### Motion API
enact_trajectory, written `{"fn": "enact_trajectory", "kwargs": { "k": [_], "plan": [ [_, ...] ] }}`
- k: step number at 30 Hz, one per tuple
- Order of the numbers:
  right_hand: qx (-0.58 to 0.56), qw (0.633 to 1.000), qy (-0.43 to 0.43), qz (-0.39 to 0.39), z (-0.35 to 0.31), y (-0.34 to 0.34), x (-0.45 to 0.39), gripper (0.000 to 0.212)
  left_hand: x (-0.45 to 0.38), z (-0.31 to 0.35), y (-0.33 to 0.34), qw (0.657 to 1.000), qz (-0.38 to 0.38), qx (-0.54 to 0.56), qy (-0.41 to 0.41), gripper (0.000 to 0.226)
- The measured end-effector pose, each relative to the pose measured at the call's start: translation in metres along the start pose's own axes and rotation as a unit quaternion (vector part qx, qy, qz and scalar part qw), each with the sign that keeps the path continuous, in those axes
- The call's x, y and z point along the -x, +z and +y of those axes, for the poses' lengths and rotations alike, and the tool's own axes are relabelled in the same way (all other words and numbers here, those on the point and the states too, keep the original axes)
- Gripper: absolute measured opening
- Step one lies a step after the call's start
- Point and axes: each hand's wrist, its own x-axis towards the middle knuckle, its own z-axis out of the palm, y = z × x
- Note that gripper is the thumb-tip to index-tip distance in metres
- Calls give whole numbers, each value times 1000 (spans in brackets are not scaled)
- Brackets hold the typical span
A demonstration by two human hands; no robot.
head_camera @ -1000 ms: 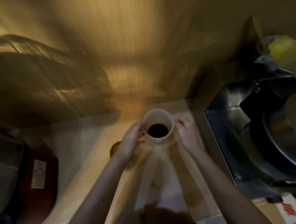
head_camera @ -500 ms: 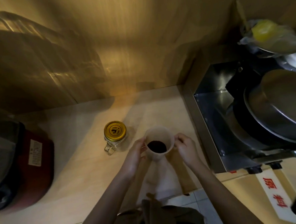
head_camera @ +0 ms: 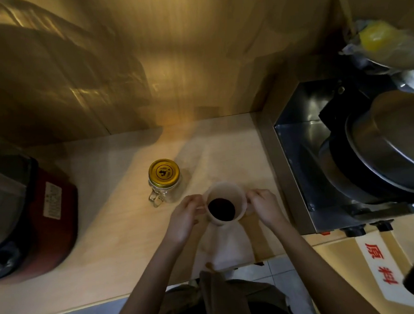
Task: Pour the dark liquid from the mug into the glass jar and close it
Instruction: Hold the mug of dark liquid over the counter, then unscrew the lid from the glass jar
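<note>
My left grip (head_camera: 184,216) is closed on the left side of the mug (head_camera: 225,203), fingers curled against its wall. My right grip (head_camera: 264,206) is closed on the opposite side, at 3 o'clock of the rim. The mug is upright, between both hands, over the front part of the surface (head_camera: 114,235). Dark liquid (head_camera: 221,209) lies low inside it.

From the left: a red appliance (head_camera: 35,220) stands at 9 o'clock of the mug, well apart. The glass jar (head_camera: 165,183) stands on the surface at 10 o'clock of the mug, near my left hand but not touching it. Its yellow lid (head_camera: 163,172) is on; its handle points toward me. At 3 o'clock, past the surface edge, a steel stove unit (head_camera: 298,165) carries a covered pan (head_camera: 389,150).
</note>
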Motion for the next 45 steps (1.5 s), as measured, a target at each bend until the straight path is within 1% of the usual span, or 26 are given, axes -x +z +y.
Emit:
{"fn": "enact_trajectory", "kwargs": {
  "k": [2, 3, 5, 7, 8, 9, 10, 12, 14, 16, 17, 19, 22, 25, 27, 29, 30, 32, 34, 35, 36, 38, 41, 43, 45],
  "plan": [
    [93, 996, 3, 17, -12, -4, -5, 37, -1, 1, -15, 998, 48, -21, 45, 22],
    [147, 989, -11, 31, -21, -5, -6, 38, -1, 2, -24, 994, 73, -45, 71, 21],
    [226, 970, -66, 54, -41, -6, -6, 34, -1, 6, -39, 979, 125, -103, 125, 17],
    [270, 952, -134, 56, -63, -1, -6, 23, -3, 8, -51, 957, 183, -141, 177, 12],
    [280, 945, -162, 47, -75, 4, -7, 21, -5, 8, -56, 945, 212, -154, 196, 14],
    [279, 942, -184, 28, -86, 10, -8, 23, -8, 9, -59, 934, 238, -165, 208, 22],
    [269, 942, -203, 1, -96, 18, -9, 27, -13, 7, -63, 927, 252, -181, 212, 35],
    [242, 939, -239, -57, -115, 35, -12, 40, -25, 2, -68, 921, 242, -221, 209, 65],
    [260, 922, -268, -99, -127, 54, -14, 61, -38, -5, -72, 925, 204, -254, 197, 89],
    [302, 904, -280, -117, -137, 71, -16, 82, -50, -11, -73, 931, 172, -270, 176, 104],
    [320, 897, -282, -119, -140, 79, -17, 89, -54, -13, -74, 934, 160, -271, 166, 109],
    [362, 877, -291, -120, -144, 93, -20, 94, -62, -15, -73, 942, 146, -262, 154, 113],
    [421, 845, -309, -118, -146, 104, -24, 86, -70, -20, -72, 952, 148, -226, 141, 108],
    [426, 836, -324, -120, -148, 106, -27, 79, -75, -26, -72, 959, 148, -198, 137, 94],
    [415, 832, -347, -123, -149, 101, -30, 77, -76, -28, -73, 963, 141, -186, 134, 91],
    [383, 839, -356, -149, -151, 91, -34, 76, -77, -29, -75, 965, 137, -182, 134, 95],
    [351, 855, -340, -173, -150, 86, -39, 75, -78, -30, -76, 965, 137, -181, 132, 98],
    [235, 906, -263, -234, -149, 74, -51, 74, -78, -33, -78, 966, 140, -178, 126, 101],
    [107, 943, -172, -263, -144, 62, -69, 62, -79, -35, -80, 968, 137, -169, 128, 101],
    [75, 952, -131, -266, -141, 56, -79, 57, -80, -36, -80, 968, 134, -167, 132, 101],
    [56, 957, -98, -267, -137, 52, -88, 57, -81, -37, -82, 968, 128, -167, 136, 100],
    [34, 963, -59, -261, -128, 50, -101, 65, -81, -36, -83, 969, 119, -168, 140, 96],
    [57, 974, -53, -214, -112, 61, -115, 76, -83, -37, -84, 969, 119, -160, 143, 97],
    [85, 975, -87, -188, -101, 73, -122, 86, -84, -38, -83, 971, 115, -154, 143, 94],
    [106, 968, -134, -186, -91, 83, -127, 95, -84, -38, -83, 972, 116, -147, 141, 90]
  ]
}}
